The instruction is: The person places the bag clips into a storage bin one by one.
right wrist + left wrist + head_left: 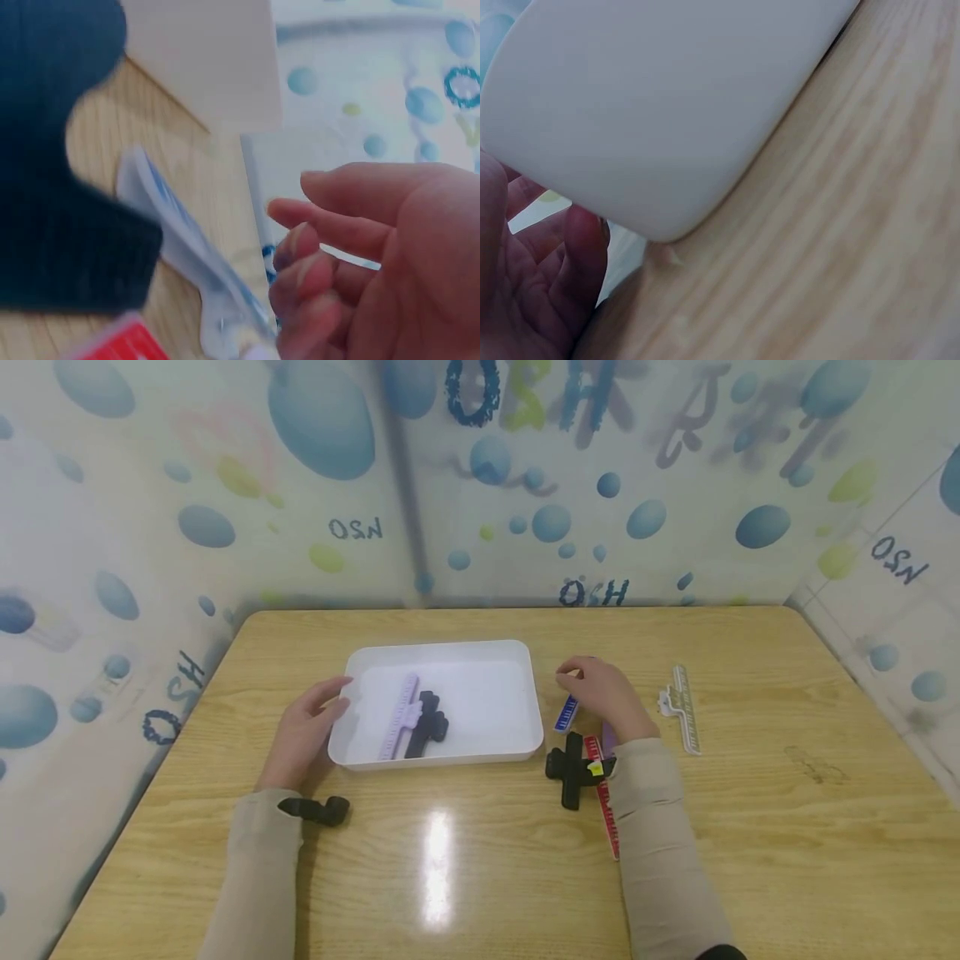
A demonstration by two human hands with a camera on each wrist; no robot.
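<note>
My left hand touches the left rim of a shallow white tray with its thumb and fingertips. Inside the tray lie a lilac ruler clip and a black clip. The right hand is over a blue ruler clip, partly covering it; its loosely bent fingers hold nothing. Near that wrist are another black clip, a red ruler clip and a purple piece, the last two partly hidden by the sleeve. The left wrist view shows the tray's outer wall close up.
Right of the right hand, a clear-and-white ruler clip lies on the wooden table. Behind the table's far edge stands a patterned wall. A black wrist device sits on the left sleeve.
</note>
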